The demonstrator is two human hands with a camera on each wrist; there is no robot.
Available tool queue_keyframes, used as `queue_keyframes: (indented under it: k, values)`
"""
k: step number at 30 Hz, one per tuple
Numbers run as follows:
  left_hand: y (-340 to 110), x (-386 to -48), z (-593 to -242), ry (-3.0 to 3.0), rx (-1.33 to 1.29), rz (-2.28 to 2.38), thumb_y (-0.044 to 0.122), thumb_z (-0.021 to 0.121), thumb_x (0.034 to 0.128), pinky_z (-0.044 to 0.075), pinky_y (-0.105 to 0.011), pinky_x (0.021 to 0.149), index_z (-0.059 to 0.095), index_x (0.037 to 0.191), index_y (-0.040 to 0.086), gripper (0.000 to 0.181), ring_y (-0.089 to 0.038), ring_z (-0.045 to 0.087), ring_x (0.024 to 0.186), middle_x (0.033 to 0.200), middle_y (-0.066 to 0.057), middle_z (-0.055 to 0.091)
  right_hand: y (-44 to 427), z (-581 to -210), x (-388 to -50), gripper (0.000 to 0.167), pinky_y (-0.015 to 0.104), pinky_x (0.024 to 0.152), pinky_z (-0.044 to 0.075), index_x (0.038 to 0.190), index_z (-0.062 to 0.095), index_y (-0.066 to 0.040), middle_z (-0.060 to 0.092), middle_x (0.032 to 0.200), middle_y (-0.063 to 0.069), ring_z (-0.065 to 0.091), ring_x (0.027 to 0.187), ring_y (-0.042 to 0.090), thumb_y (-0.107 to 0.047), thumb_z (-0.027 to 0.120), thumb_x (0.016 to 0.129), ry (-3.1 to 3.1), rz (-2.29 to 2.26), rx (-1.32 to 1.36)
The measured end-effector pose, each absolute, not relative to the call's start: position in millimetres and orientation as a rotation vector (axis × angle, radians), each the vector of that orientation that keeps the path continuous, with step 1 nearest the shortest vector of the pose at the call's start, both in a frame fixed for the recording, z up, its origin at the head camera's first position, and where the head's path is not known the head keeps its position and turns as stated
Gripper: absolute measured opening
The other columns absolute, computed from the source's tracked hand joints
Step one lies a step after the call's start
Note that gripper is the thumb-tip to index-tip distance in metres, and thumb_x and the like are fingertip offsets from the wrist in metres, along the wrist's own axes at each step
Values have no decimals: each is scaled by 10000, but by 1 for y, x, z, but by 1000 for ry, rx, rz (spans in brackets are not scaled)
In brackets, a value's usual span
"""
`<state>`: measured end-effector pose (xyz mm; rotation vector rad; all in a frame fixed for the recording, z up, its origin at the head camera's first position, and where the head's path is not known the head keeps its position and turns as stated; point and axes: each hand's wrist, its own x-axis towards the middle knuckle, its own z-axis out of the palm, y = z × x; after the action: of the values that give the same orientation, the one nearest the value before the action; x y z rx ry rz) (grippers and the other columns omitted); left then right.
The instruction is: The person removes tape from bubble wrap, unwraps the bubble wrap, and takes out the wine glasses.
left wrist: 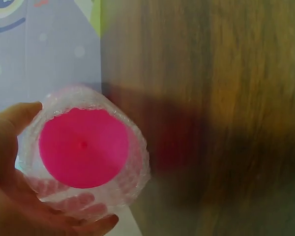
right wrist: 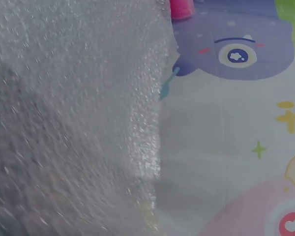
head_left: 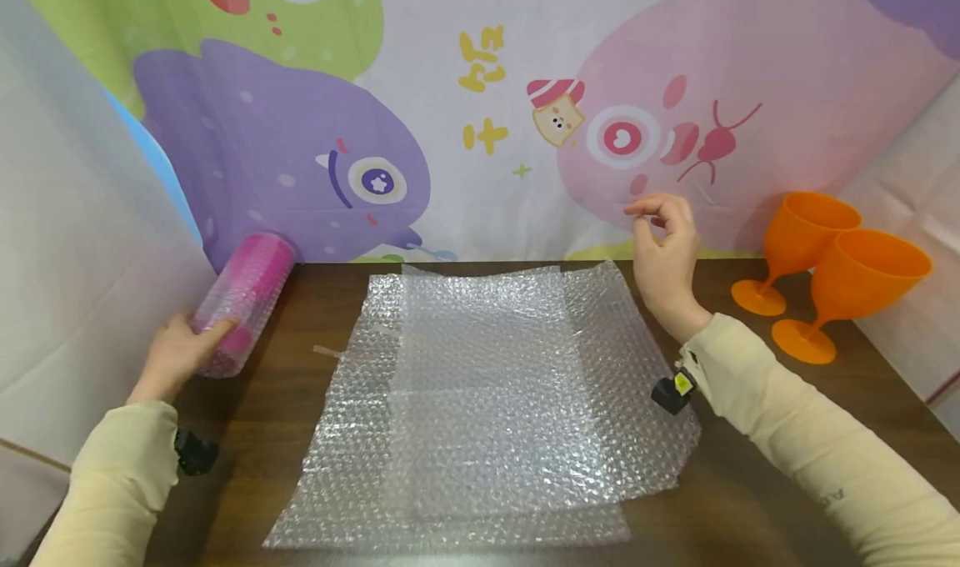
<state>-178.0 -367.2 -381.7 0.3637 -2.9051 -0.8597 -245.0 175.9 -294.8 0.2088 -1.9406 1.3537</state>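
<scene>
On the left of the head view a pink goblet [head_left: 262, 260] lies rolled in clear bubble wrap. My left hand [head_left: 180, 350] grips its near end, thumb on one side and fingers round the other. The left wrist view looks onto the goblet's round pink base [left wrist: 83, 147], framed by the wrap. My right hand [head_left: 666, 254] is raised above the far right corner of the flat bubble wrap sheets [head_left: 487, 383], its fingers loosely bent, with nothing visible in them. The right wrist view shows the bubble wrap [right wrist: 78, 108] but not the hand.
Two orange goblets [head_left: 862, 279] stand at the right on the dark wooden table [head_left: 262, 467]. A small strip of clear tape [head_left: 327, 351] sticks out at the sheets' left edge. A printed cartoon cloth [head_left: 487, 200] hangs behind; white panels flank both sides.
</scene>
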Motion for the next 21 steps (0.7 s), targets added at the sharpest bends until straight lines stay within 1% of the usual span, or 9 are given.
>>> queue_keyframes:
  k: [3, 5, 11, 12, 14, 15, 17, 18, 21]
  values:
    - [-364, -178, -383, -2909, 367, -886, 461, 439, 888, 398, -572, 760, 312, 1211, -222, 766, -533, 444, 965, 1103, -427, 416, 179, -306, -250, 184, 254, 827, 380, 863, 634, 47, 508, 878, -141, 464, 897, -10, 48, 454, 826, -1946, 1387, 205]
    - [-362, -178, -382, -2907, 380, -902, 462, 435, 889, 383, -588, 803, 277, 1246, -221, 786, -541, 425, 1002, 1141, -431, 395, 178, -310, -249, 192, 242, 814, 383, 871, 628, 60, 505, 879, -134, 468, 877, -9, 66, 443, 821, -1936, 1428, 201]
    - [-351, -175, -382, -2834, 506, -1008, 470, 435, 885, 346, -599, 889, 240, 1302, -193, 807, -536, 384, 1089, 1226, -419, 360, 165, -302, -230, 180, 186, 745, 372, 895, 585, 142, 518, 854, -12, 494, 810, 45, 106, 428, 813, -1888, 1548, 203]
    - [-348, -175, -382, -2808, 545, -1043, 469, 434, 885, 344, -595, 902, 236, 1312, -182, 803, -530, 379, 1106, 1239, -413, 358, 164, -301, -227, 176, 182, 728, 371, 901, 576, 150, 525, 850, 35, 500, 799, 56, 107, 428, 816, -1881, 1571, 200]
    - [-343, -174, -383, -2743, 631, -1136, 465, 429, 884, 340, -582, 930, 223, 1335, -161, 799, -513, 362, 1146, 1275, -397, 343, 162, -301, -226, 160, 175, 694, 374, 880, 575, 131, 536, 845, 90, 518, 779, 76, 110, 428, 820, -1862, 1625, 190]
    - [-340, -174, -383, -2710, 676, -1185, 463, 422, 884, 343, -574, 937, 216, 1344, -151, 794, -502, 356, 1161, 1291, -389, 334, 162, -301, -226, 155, 174, 682, 375, 875, 574, 119, 542, 837, 81, 524, 774, 80, 109, 428, 823, -1857, 1648, 183]
    - [-335, -175, -384, -2629, 759, -1307, 463, 413, 882, 360, -546, 940, 207, 1361, -130, 790, -464, 364, 1169, 1321, -362, 321, 163, -306, -228, 157, 168, 658, 381, 870, 576, 88, 558, 818, 49, 537, 758, 77, 107, 427, 826, -1851, 1685, 166]
    - [-333, -176, -385, -2587, 793, -1362, 459, 411, 881, 385, -518, 915, 208, 1365, -126, 785, -439, 381, 1152, 1327, -351, 320, 164, -308, -228, 156, 168, 652, 386, 869, 574, 82, 562, 808, 36, 544, 758, 87, 109, 427, 828, -1857, 1694, 153]
    - [-327, -178, -388, -2453, 893, -1573, 457, 406, 881, 468, -374, 804, 183, 1390, -93, 782, -285, 495, 987, 1288, -276, 361, 166, -317, -233, 154, 167, 641, 399, 887, 568, 98, 554, 781, -58, 552, 744, 91, 112, 425, 833, -1869, 1733, 151]
